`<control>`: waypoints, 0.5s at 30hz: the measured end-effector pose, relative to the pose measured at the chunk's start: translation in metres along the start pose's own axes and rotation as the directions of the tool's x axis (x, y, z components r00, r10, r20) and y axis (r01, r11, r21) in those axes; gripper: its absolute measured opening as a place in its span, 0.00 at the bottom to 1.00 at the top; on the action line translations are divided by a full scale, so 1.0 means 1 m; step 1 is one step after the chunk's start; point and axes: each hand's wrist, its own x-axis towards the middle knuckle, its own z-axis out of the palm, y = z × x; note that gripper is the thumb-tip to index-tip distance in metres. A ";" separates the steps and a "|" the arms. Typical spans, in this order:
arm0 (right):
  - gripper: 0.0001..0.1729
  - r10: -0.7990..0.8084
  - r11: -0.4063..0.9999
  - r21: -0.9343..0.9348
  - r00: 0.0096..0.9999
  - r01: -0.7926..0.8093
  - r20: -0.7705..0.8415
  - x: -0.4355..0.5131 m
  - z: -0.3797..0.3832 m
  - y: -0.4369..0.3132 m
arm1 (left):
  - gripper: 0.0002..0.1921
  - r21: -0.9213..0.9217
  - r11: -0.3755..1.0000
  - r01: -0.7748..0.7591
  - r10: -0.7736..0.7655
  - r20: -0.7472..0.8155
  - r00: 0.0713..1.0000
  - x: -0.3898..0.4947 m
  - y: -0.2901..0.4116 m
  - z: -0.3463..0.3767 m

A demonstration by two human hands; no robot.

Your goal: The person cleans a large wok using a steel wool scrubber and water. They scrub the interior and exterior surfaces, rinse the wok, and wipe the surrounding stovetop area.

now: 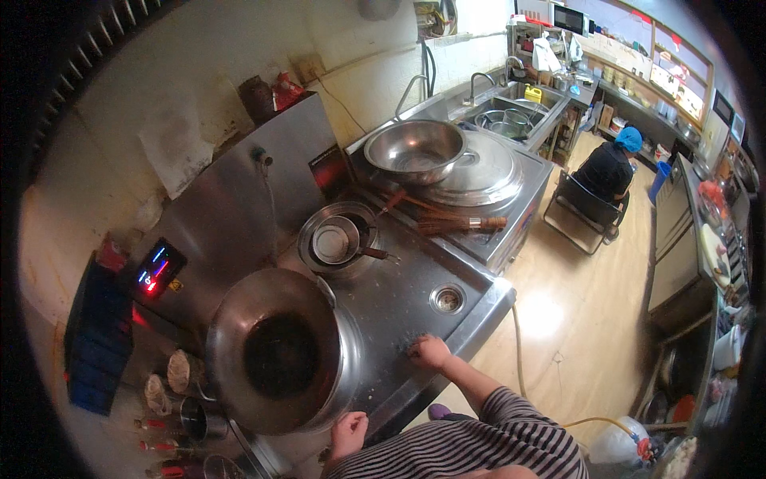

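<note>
My right hand [429,352] presses down on the stainless-steel stove top [383,311] near its front edge. Its fingers are curled over a dark grey, wiry scourer [410,340], blurred and partly hidden. My left hand [349,432] hangs by the near rim of a large wok [278,353], fingers curled, with nothing visible in them. The wok sits tilted on its burner ring, its inside dark at the bottom. Between the right hand and the back stand a round drain [447,298] and a small steel pot [335,239] in a larger round opening.
A steel basin [416,149] rests on a large domed lid [479,173]. A bamboo wok brush [464,224] lies in front. Bottles and a metal cup [203,419] stand left of the wok. A person in a blue cap [604,161] sits on a chair beyond the counter.
</note>
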 end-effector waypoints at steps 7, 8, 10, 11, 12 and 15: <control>0.13 -0.002 1.000 -0.021 0.997 0.001 -0.077 -0.004 -0.005 -0.008 | 0.09 0.008 1.000 -0.002 0.002 -0.011 1.000 -0.002 0.002 -0.001; 0.13 0.005 1.000 -0.021 0.998 -0.006 -0.066 -0.004 -0.006 -0.009 | 0.08 0.004 1.000 0.003 -0.003 -0.016 1.000 -0.003 0.000 -0.001; 0.13 0.025 0.999 -0.024 0.999 -0.026 -0.045 -0.005 -0.006 -0.009 | 0.08 -0.006 1.000 -0.007 0.007 -0.015 1.000 -0.004 0.002 0.000; 0.13 0.022 1.000 -0.020 0.998 -0.023 -0.054 -0.005 -0.007 -0.008 | 0.08 -0.011 1.000 -0.011 0.011 -0.016 1.000 -0.004 0.002 0.000; 0.12 0.018 1.000 -0.014 0.998 -0.019 -0.063 -0.005 -0.006 -0.008 | 0.08 -0.011 1.000 -0.016 0.016 -0.016 1.000 -0.004 0.000 -0.001; 0.12 0.005 1.000 0.003 0.998 -0.005 -0.056 -0.004 -0.001 -0.004 | 0.08 -0.012 1.000 -0.024 0.024 -0.014 1.000 -0.003 -0.008 0.000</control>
